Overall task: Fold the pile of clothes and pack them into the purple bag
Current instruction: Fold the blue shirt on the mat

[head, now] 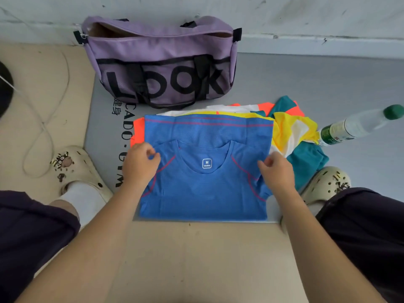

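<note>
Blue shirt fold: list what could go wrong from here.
1. Both hands pinch only the shoulders of the blue shirt; lifting may undo the fold.
2. The loose pile lies partly under it and could drag along.
3. The water bottle stands close by; a swung sleeve might topple it.

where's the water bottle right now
In the head view the water bottle lies on its side at the right edge, on the grey mat, just right of the pile of clothes.

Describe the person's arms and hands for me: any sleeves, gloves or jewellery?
Both forearms are bare with no sleeves in view. The left hand and right hand wear no gloves, and no rings, watch or bracelets show.
</note>
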Tool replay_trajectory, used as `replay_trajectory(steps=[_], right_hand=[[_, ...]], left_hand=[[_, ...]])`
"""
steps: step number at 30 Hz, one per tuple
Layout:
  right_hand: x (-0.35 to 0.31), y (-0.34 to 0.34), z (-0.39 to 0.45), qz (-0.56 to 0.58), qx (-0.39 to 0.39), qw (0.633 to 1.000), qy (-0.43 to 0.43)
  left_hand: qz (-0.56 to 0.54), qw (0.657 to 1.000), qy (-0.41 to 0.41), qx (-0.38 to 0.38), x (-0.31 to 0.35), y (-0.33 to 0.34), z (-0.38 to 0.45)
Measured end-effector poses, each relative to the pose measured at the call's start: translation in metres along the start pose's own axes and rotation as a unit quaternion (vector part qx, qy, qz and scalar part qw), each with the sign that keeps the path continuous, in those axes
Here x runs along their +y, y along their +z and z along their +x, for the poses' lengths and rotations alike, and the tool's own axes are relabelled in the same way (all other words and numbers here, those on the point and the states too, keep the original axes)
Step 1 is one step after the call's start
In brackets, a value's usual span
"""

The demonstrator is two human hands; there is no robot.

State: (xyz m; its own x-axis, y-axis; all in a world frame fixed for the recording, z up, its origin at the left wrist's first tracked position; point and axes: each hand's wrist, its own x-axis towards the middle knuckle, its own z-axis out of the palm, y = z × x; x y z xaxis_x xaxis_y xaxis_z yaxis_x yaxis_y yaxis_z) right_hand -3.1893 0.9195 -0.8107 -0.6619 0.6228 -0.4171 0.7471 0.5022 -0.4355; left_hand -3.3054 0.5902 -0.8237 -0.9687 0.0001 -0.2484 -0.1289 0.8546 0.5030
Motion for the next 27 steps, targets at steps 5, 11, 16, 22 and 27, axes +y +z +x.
replay_trajectory(steps=[5,11,16,22,27], right_hand=[[-0.039,0.018,0.025,-0.033,-0.015,0.985,-0.171],[-0.029,0.026,0.041,-0.146,-0.04,0.982,-0.11],[-0.022,0.007,0.047,0.043,-0.029,0.991,-0.124],[-0.039,-0.008,0.077,0.036,-0.016,0.993,-0.109],[-0.047,-0.006,0.093,0.019,0.003,0.994,-0.111]], left_hand=[[0.036,0.991,0.085,-0.096,0.022,0.018,0.029],[0.116,0.986,0.029,-0.115,0.015,0.018,0.046],[0.02,0.996,0.046,-0.08,0.012,0.003,0.053],[-0.012,0.996,0.052,-0.076,0.027,0.0,0.08],[-0.021,0.998,0.045,-0.05,0.036,0.005,0.094]])
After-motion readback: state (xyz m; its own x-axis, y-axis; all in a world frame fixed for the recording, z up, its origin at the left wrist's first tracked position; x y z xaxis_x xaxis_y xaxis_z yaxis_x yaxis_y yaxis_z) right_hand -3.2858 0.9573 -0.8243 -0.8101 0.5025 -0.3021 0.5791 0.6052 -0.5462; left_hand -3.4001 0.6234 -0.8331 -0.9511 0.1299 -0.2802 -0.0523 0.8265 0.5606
